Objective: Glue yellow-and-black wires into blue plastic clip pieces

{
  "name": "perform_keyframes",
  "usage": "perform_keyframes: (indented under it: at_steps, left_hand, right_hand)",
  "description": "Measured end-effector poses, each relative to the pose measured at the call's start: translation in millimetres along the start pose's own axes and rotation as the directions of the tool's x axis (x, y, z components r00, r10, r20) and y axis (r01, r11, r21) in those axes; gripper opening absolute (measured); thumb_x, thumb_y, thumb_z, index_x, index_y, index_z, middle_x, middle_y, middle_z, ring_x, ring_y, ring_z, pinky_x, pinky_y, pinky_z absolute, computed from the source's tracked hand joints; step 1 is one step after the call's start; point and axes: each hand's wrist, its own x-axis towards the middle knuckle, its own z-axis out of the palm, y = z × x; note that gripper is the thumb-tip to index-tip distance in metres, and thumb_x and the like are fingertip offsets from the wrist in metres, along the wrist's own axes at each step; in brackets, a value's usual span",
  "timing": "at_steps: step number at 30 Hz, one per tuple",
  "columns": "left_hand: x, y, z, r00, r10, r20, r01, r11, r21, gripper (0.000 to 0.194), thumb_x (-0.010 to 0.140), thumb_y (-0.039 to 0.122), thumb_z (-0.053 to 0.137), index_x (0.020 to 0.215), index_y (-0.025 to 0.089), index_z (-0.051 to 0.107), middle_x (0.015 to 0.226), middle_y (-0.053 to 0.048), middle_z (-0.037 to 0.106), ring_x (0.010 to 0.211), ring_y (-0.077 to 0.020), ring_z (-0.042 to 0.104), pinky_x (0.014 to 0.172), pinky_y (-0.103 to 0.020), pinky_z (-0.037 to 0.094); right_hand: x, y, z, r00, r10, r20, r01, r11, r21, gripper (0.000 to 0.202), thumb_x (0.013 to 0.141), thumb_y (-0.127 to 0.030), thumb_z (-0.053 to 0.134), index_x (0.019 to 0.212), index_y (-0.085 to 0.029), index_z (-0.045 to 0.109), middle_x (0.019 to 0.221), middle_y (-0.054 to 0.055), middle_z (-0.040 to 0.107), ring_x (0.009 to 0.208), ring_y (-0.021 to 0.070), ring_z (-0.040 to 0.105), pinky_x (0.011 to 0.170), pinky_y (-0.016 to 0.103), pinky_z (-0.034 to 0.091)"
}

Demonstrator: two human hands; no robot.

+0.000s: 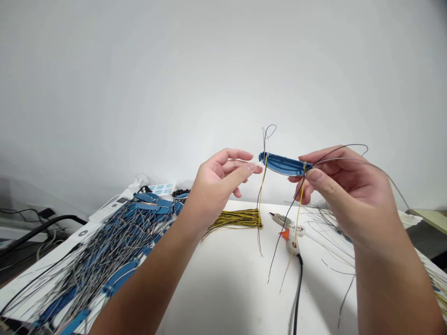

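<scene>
A curved blue plastic strip (pixel 284 165) is held up above the table, tilted slightly down to the right. My right hand (pixel 345 181) pinches its right end between thumb and fingers. Thin black, grey and yellow wires come off both ends; a yellow wire (pixel 301 197) hangs from the right end. Clear shiny material shows around the wire joints. My left hand (pixel 223 181) is just beside the left end, its fingers loosely apart, with nothing visible held. Whether a fingertip touches the strip I cannot tell.
A glue gun (pixel 292 244) with an orange trigger and black cord lies below the strip. Behind my left wrist is a bundle of yellow-and-black wires (pixel 237 217). Many wired blue strips (pixel 120 274) are heaped left, before a power strip (pixel 162 188). Loose wires (pixel 328 218) lie right.
</scene>
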Motion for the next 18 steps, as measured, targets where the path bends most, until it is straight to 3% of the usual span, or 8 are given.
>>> perform_keyframes:
  at_steps: [11,18]
  left_hand:
    - [5.3,-4.5,3.5,1.000,0.016,-0.002,-0.016,1.000,-0.026,0.044,0.082,0.043,0.090,0.116,0.023,0.072,0.099,-0.007,0.081,0.093,-0.0185,0.070,0.055,-0.021,0.047]
    - [6.4,-6.8,-2.1,0.999,0.041,-0.033,-0.040,0.999,0.004,0.045,0.082,0.046,0.090,0.116,0.024,0.072,0.100,-0.007,0.081,0.089,-0.0174,0.067,0.055,-0.022,0.045]
  right_hand:
    - [1.6,2.5,-3.6,0.999,0.026,0.044,-0.026,0.999,-0.023,0.021,0.097,-0.039,0.082,0.112,-0.026,0.074,0.085,0.003,0.073,0.066,0.0173,0.068,0.061,0.033,0.060]
    - [2.4,2.6,-1.3,1.000,-0.004,0.003,0.004,1.000,0.003,0.022,0.095,-0.038,0.083,0.108,-0.023,0.074,0.086,0.004,0.075,0.063,0.0163,0.067,0.055,0.031,0.058]
